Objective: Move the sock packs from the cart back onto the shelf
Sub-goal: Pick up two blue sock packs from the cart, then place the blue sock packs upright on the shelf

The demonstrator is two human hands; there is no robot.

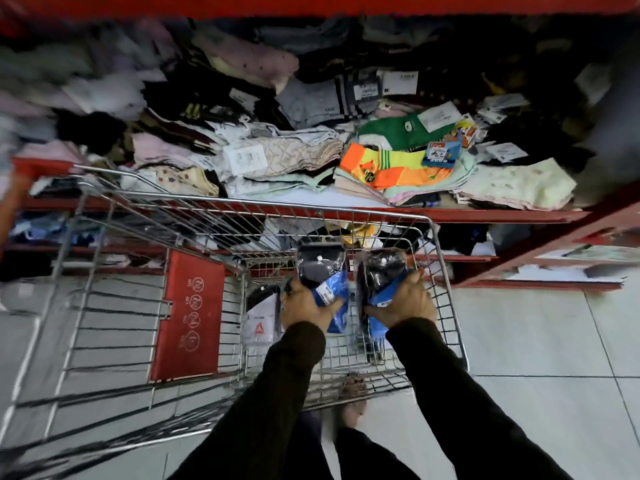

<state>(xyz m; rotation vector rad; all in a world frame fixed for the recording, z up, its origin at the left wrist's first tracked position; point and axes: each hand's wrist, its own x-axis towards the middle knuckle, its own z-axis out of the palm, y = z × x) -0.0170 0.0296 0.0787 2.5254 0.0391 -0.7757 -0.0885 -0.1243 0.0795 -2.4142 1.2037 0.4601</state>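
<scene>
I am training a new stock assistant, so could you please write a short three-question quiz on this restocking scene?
1. True or false: each hand holds one sock pack over the cart.
2. Which colour is the label end of both held packs: A red, B blue, C green?
3. What still lies in the cart basket, left of the left hand?

Key
1. True: the left hand grips the left sock pack, and the right hand grips the right sock pack, both above the cart.
2. B, blue.
3. Another pack with a white label; the shelf lies beyond the cart.
</scene>
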